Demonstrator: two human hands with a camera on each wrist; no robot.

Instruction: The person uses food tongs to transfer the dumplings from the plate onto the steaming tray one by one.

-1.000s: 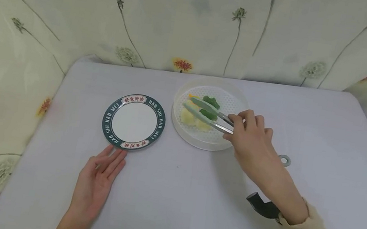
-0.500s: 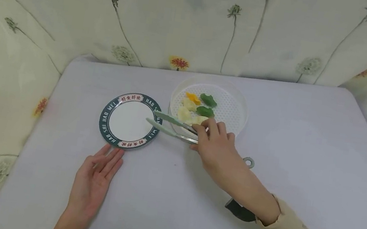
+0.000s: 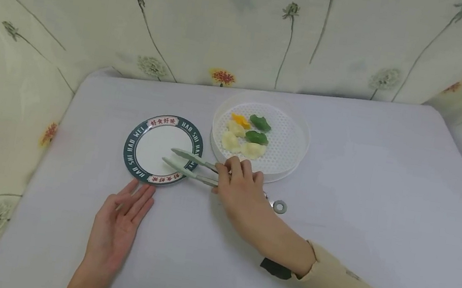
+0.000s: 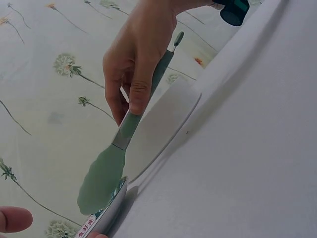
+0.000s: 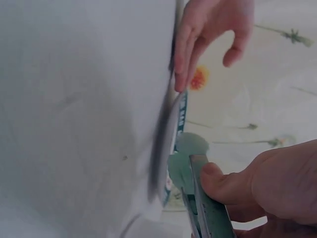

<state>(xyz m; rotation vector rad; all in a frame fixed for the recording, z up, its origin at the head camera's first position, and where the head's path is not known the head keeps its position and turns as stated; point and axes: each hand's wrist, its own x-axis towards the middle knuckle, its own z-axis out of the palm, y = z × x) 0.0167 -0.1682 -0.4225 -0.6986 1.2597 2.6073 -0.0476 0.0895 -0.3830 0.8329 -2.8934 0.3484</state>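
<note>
My right hand [image 3: 233,174] grips green-tipped metal tongs [image 3: 189,165]. Their two arms are spread and hold nothing, with the tips over the right part of a white plate with a dark green lettered rim [image 3: 129,144]. My left hand [image 3: 133,199] lies flat and open on the table, fingertips just short of the plate's near edge. In the left wrist view the right hand [image 4: 141,64] holds the tongs, whose green tip [image 4: 101,181] hangs just above the plate rim [image 4: 106,215]. The right wrist view shows the left hand [image 5: 208,34] beside the plate edge [image 5: 171,134].
A round white perforated steamer tray [image 3: 287,137] stands right of the plate and holds several dumplings [image 3: 243,136] in green, pale yellow and orange. The tongs' hanging ring [image 3: 280,206] lies on the white tablecloth. Flowered fabric walls close the back and left.
My right hand carried the tongs from over the dumplings in the steamer tray leftward to the plate, with nothing between the tips. The left hand stayed flat on the table.
</note>
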